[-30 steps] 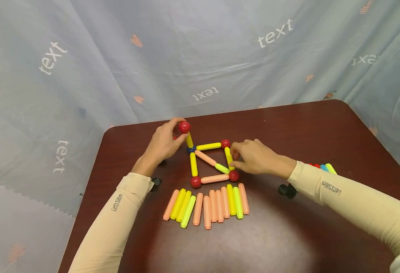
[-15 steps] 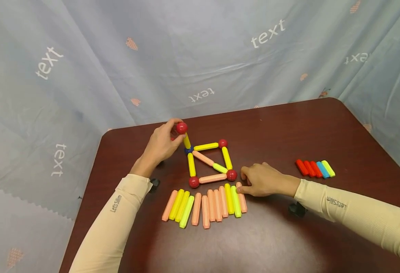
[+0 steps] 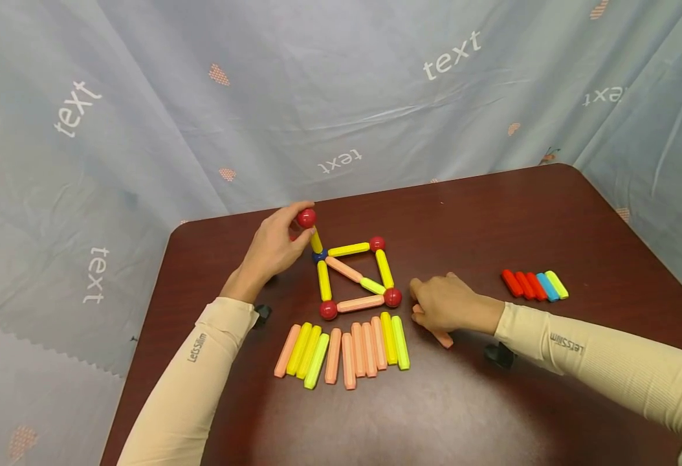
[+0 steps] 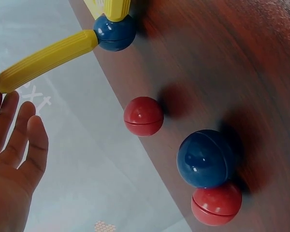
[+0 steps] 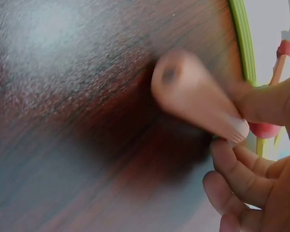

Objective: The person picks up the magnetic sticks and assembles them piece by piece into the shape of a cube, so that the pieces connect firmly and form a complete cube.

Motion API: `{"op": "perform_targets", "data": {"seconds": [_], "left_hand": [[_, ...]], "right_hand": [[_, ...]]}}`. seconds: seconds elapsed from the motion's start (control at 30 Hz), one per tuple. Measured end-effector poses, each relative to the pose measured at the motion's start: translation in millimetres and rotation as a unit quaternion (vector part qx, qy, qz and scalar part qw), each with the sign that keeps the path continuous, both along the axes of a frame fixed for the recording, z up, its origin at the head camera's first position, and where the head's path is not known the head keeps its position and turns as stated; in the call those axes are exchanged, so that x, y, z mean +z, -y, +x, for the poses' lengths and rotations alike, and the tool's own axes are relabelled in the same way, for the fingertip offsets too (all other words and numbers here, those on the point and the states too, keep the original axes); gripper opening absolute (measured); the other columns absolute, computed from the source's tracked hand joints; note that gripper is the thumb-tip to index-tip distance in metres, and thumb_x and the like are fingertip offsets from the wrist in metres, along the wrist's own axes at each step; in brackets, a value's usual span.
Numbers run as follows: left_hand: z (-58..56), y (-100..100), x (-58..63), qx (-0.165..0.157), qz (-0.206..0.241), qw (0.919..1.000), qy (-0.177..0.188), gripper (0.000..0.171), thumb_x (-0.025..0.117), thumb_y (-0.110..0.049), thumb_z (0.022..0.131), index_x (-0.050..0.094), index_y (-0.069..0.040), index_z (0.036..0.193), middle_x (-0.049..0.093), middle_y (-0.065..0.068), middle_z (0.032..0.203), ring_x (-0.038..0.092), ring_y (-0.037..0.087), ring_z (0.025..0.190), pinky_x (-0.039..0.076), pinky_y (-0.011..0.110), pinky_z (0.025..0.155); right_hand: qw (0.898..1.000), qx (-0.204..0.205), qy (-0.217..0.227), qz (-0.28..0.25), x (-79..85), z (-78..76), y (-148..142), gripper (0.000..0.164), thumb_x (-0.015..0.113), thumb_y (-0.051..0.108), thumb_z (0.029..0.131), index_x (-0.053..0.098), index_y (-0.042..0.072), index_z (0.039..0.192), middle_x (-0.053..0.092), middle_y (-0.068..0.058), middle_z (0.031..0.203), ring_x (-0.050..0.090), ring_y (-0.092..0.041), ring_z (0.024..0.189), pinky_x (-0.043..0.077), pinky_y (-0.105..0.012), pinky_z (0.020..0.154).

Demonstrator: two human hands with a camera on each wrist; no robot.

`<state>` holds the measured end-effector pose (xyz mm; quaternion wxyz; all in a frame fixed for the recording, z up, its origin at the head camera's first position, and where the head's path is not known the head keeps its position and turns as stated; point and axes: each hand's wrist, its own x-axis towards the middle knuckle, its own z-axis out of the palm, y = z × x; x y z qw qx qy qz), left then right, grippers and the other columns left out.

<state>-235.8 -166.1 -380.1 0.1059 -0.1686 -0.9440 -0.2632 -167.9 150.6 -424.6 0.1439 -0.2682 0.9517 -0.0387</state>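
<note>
My left hand (image 3: 274, 246) grips a red ball (image 3: 306, 218) atop a yellow magnetic rod (image 3: 316, 240), which rises, slightly tilted, from a blue ball (image 3: 320, 256). That blue ball is one corner of a flat square frame. Red balls mark its other corners, and three sides are yellow rods. The near side is a salmon rod (image 3: 361, 303); a salmon piece and a lime piece (image 3: 373, 286) form the diagonal. To the right of the frame, my right hand (image 3: 448, 301) pinches a loose salmon rod (image 5: 195, 94) between thumb and fingers, just over the table.
A row of loose rods (image 3: 333, 356), salmon, yellow and lime, lies before the frame. Short red, blue and lime rods (image 3: 532, 285) lie at the right. In the left wrist view, a loose red ball (image 4: 143, 116) and a blue ball (image 4: 205, 158) touching another red one rest on the table.
My right hand has come from the frame's right side down to the row's right end and picked up the last salmon rod, shifting it rightward. The left hand keeps its hold on the red ball.
</note>
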Motion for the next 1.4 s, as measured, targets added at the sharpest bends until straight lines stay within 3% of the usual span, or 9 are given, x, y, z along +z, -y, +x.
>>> {"op": "perform_targets", "data": {"seconds": [0.23,0.43,0.63,0.7,0.83,0.97,1.1,1.4], "left_hand": [[0.3,2,0.8,0.005,0.001,1.0000,0.001,0.050,0.068,-0.029,0.099,0.054,-0.016,0.145,0.064,0.012,0.127,0.060,0.029,0.103,0.053,0.048,0.091],[1.1,2,-0.2,0.003,0.005,1.0000,0.005,0.049,0.068,-0.028,0.099,0.054,-0.014,0.144,0.063,0.013,0.131,0.061,0.033,0.106,0.052,0.049,0.094],[2.7,3,-1.3,0.002,0.007,0.9999,0.011,0.049,0.068,-0.029,0.099,0.055,-0.015,0.144,0.063,0.012,0.132,0.061,0.033,0.106,0.053,0.048,0.094],[2.7,3,-1.9,0.000,0.007,0.9999,0.009,0.049,0.068,-0.029,0.099,0.055,-0.014,0.144,0.063,0.012,0.132,0.061,0.033,0.106,0.053,0.048,0.094],[3.1,4,-2.0,-0.002,0.007,1.0000,0.006,0.049,0.068,-0.029,0.099,0.055,-0.014,0.143,0.063,0.012,0.130,0.061,0.031,0.104,0.053,0.047,0.093],[4.0,5,-1.4,0.002,0.007,1.0000,0.005,0.049,0.069,-0.029,0.098,0.056,-0.015,0.143,0.064,0.011,0.128,0.061,0.031,0.103,0.053,0.046,0.092],[3.6,4,-0.6,0.002,0.007,1.0000,0.006,0.049,0.069,-0.028,0.098,0.055,-0.014,0.143,0.064,0.011,0.127,0.061,0.031,0.102,0.053,0.046,0.091],[2.6,1,4.3,0.003,0.001,0.9999,0.013,0.050,0.068,-0.031,0.099,0.055,-0.015,0.144,0.064,0.010,0.127,0.060,0.027,0.102,0.053,0.045,0.092]], "right_hand": [[0.999,0.005,-0.018,0.034,1.6,-2.8,-4,0.037,0.080,0.040,0.085,0.059,0.010,0.094,0.060,0.001,0.067,0.064,-0.022,0.073,0.044,-0.044,0.075],[1.000,0.003,-0.020,0.016,3.7,-6.6,-10,0.024,0.075,0.031,0.090,0.061,0.011,0.087,0.056,0.003,0.059,0.062,-0.019,0.067,0.043,-0.043,0.073],[0.999,-0.029,-0.028,-0.035,32.8,-30.2,-10,0.019,0.070,0.030,0.095,0.064,0.012,0.096,0.054,0.008,0.044,0.059,-0.011,0.060,0.047,-0.044,0.077],[0.996,-0.042,-0.036,-0.064,49.0,-43.5,-7,0.019,0.069,0.030,0.096,0.064,0.012,0.098,0.059,0.009,0.049,0.059,-0.011,0.061,0.046,-0.042,0.078],[0.987,-0.060,-0.062,-0.135,80.0,-73.9,3,0.018,0.068,0.029,0.098,0.064,0.011,0.103,0.072,0.002,0.077,0.060,-0.018,0.068,0.046,-0.038,0.076],[0.979,-0.065,-0.071,-0.180,99.1,-97.4,18,0.019,0.066,0.027,0.099,0.064,0.009,0.105,0.075,-0.007,0.096,0.062,-0.025,0.077,0.047,-0.036,0.071],[0.979,-0.065,-0.057,-0.184,104.6,-108.5,33,0.019,0.066,0.029,0.100,0.064,0.011,0.106,0.075,-0.006,0.099,0.064,-0.025,0.082,0.048,-0.035,0.073],[0.981,-0.067,-0.046,-0.174,99.8,-120.4,47,0.022,0.071,0.028,0.096,0.064,0.010,0.108,0.074,-0.007,0.099,0.065,-0.025,0.084,0.051,-0.036,0.076]]}}
